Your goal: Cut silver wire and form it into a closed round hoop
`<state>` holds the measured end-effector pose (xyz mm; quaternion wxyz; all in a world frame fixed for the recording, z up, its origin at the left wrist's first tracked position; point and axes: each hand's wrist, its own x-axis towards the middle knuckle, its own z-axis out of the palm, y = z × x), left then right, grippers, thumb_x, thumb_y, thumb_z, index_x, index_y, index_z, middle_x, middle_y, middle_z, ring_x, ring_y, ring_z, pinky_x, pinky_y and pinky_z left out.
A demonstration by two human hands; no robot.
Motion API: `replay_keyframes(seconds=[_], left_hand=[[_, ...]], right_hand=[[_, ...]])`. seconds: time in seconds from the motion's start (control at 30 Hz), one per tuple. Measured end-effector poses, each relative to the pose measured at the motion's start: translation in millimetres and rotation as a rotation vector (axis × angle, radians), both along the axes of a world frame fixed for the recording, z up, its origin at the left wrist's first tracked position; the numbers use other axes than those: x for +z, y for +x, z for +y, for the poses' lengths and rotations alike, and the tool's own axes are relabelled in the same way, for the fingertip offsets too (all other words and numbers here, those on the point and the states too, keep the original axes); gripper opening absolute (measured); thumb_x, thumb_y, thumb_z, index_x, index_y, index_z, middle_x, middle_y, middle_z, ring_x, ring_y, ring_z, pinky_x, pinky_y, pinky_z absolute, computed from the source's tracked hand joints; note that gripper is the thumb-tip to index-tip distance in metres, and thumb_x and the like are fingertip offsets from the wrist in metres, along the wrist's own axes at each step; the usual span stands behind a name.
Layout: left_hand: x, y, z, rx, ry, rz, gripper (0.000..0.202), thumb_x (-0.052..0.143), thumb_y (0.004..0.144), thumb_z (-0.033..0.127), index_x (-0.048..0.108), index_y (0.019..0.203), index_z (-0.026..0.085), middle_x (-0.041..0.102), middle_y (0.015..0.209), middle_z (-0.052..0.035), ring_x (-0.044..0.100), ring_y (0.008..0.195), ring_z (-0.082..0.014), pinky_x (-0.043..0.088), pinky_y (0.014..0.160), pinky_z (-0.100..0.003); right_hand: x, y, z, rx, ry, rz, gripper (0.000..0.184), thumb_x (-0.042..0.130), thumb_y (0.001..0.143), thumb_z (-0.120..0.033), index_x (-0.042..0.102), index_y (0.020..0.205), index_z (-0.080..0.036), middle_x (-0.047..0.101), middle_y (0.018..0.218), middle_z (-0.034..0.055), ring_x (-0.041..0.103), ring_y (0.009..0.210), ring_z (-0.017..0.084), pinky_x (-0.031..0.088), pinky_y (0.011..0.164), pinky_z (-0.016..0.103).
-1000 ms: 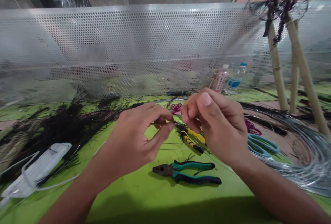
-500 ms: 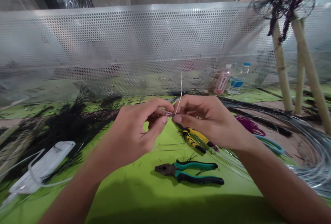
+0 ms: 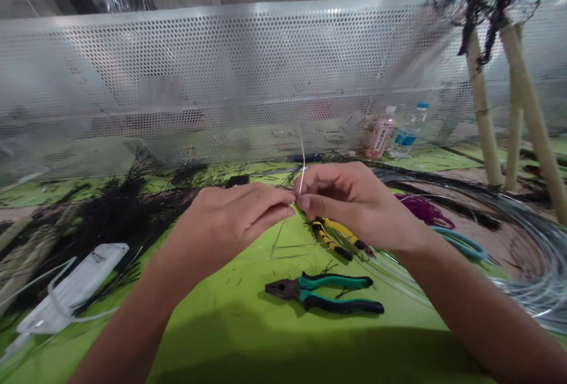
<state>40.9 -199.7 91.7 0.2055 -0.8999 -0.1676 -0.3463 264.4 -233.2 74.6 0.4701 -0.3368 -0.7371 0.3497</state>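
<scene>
Apparently the two hands meet at the centre so that one can steady what the other bends: the right hand (image 3: 354,201) pinches thumb to forefinger on a pale wire (image 3: 303,162), its other fingers curled in, and the wire rises from that grip towards twelve o'clock. Facing it, the left hand (image 3: 234,215) has thumb and fingers drawn together with hardly a gap, seemingly on a thin strand (image 3: 279,237) that slants away towards seven o'clock. From that meeting point, the green-handled pliers (image 3: 301,292) lie between five and six o'clock and the yellow-handled pliers (image 3: 330,241) between four and five, presumably set down there for easy reach. A coil of wire (image 3: 522,254) spreads between three and four, perhaps kept aside to leave working room. Harder to make out is the join itself, covered by the fingertips, so whether wire and strand are one piece cannot be told. The right hand hides part of the yellow-handled pliers; its wrist covers some of a pale blue loop (image 3: 460,244) at about four o'clock, and the coil runs off the right edge.
</scene>
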Motion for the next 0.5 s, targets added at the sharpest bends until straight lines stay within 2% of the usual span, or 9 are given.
replay_keyframes(seconds=[0.07,0.13,0.2,0.27,0.33,0.37,0.4,0.43,0.5], left_hand=[[3.9,2,-2,-0.029,-0.190,-0.086,0.003,0.069,0.094,0.028,0.072,0.095,0.027,0.078,0.078,0.0062,0.073,0.063,-0.0116,0.056,0.060,-0.022],[7.6,3,-4,-0.067,-0.474,-0.186,0.002,0.072,0.091,0.026,0.073,0.089,0.026,0.075,0.068,0.0082,0.070,0.055,-0.0097,0.056,0.054,-0.019],[11.1,4,-5,-0.131,-0.791,-0.247,0.008,0.069,0.093,0.024,0.073,0.086,0.023,0.073,0.063,0.0070,0.069,0.051,-0.0093,0.057,0.049,-0.017],[13.8,4,-6,-0.184,-1.035,-0.257,0.017,0.064,0.096,0.025,0.072,0.082,0.020,0.073,0.062,0.0038,0.068,0.048,-0.0096,0.056,0.044,-0.016],[15.5,4,-7,-0.176,-1.144,-0.256,0.023,0.063,0.097,0.027,0.069,0.077,0.018,0.070,0.057,0.0024,0.063,0.043,-0.0086,0.050,0.037,-0.015],[15.9,4,-7,-0.153,-1.156,-0.264,0.025,0.063,0.097,0.028,0.068,0.075,0.018,0.068,0.055,0.0023,0.060,0.040,-0.0077,0.046,0.034,-0.014],[16.1,4,-8,-0.130,-1.149,-0.272,0.026,0.064,0.097,0.028,0.066,0.073,0.017,0.067,0.054,0.0022,0.057,0.038,-0.0069,0.043,0.033,-0.014],[16.1,4,-8,-0.118,-1.131,-0.282,0.027,0.063,0.097,0.027,0.065,0.072,0.017,0.067,0.054,0.0020,0.056,0.038,-0.0064,0.042,0.033,-0.014],[15.9,4,-9,-0.124,-1.078,-0.293,0.027,0.061,0.098,0.025,0.064,0.072,0.017,0.069,0.059,0.0013,0.058,0.041,-0.0061,0.043,0.036,-0.014]], right_hand=[[-0.7,-3,0,-0.019,0.103,-0.046,0.010,0.067,0.092,-0.027,0.067,0.087,-0.018,0.059,0.073,-0.0005,0.050,0.065,0.011,0.039,0.057,0.024],[-2.2,-7,0,-0.092,0.303,-0.102,0.006,0.065,0.093,-0.022,0.067,0.088,-0.019,0.064,0.077,0.0001,0.053,0.066,0.011,0.042,0.058,0.025],[-5.8,-10,2,-0.201,0.599,-0.164,0.008,0.062,0.092,-0.014,0.067,0.090,-0.020,0.069,0.082,0.0015,0.059,0.071,0.012,0.048,0.062,0.027],[-11.3,-12,6,-0.335,0.982,-0.240,0.015,0.064,0.089,-0.009,0.069,0.087,-0.023,0.072,0.083,0.0011,0.064,0.076,0.015,0.051,0.064,0.030],[-16.7,-11,10,-0.424,1.349,-0.335,0.020,0.068,0.085,-0.008,0.069,0.079,-0.027,0.073,0.081,-0.0018,0.067,0.076,0.016,0.054,0.064,0.030],[-18.5,-11,12,-0.437,1.467,-0.380,0.021,0.071,0.083,-0.007,0.069,0.075,-0.027,0.073,0.080,-0.0028,0.068,0.075,0.016,0.055,0.065,0.030],[-19.1,-9,13,-0.425,1.517,-0.404,0.022,0.072,0.082,-0.007,0.069,0.074,-0.027,0.072,0.079,-0.0029,0.068,0.074,0.016,0.055,0.066,0.030],[-18.3,-8,13,-0.390,1.496,-0.404,0.021,0.072,0.081,-0.006,0.070,0.076,-0.026,0.072,0.079,-0.0018,0.067,0.073,0.016,0.055,0.066,0.030],[-12.5,-4,10,-0.313,1.269,-0.329,0.018,0.069,0.084,-0.006,0.073,0.086,-0.023,0.071,0.085,0.0023,0.065,0.075,0.016,0.052,0.065,0.031]])
